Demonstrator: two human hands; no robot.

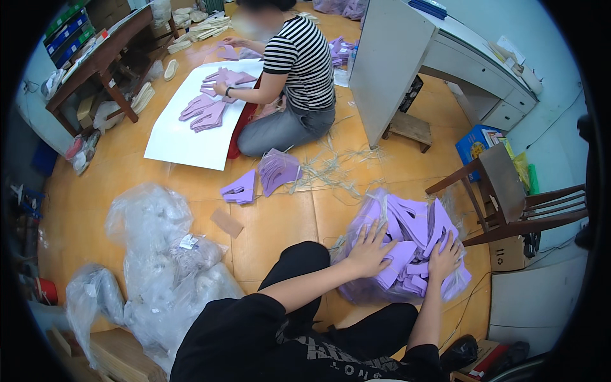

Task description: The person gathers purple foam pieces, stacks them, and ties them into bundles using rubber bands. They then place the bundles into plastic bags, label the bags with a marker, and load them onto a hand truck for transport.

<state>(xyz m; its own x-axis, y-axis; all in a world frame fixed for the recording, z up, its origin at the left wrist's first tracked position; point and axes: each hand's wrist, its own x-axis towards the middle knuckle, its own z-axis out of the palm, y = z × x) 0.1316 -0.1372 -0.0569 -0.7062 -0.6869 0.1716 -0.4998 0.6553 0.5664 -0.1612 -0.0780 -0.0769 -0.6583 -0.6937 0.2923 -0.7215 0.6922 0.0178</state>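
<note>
A clear plastic bag (353, 288) stuffed with flat lilac cut-out pieces (407, 219) rests on the floor in front of me at the right. My left hand (371, 250) lies on the left side of the heap, its fingers spread. On the right side of the same heap, my right hand (444, 258) is laid with fingers stretched out. Both palms face down on the pieces and the bag's edges; neither hand grips anything that I can see. The pieces look like thin sheet material, some with slots, stacked at mixed angles.
A co-worker (302, 70) sits on the floor ahead, handling lilac pieces over a white sheet (184, 143). Two small lilac stacks (280, 170) lie nearer, beside loose straw-like strips (331, 169). Filled clear bags (159, 254) crowd my left. A wooden chair (503, 184) and desk stand right.
</note>
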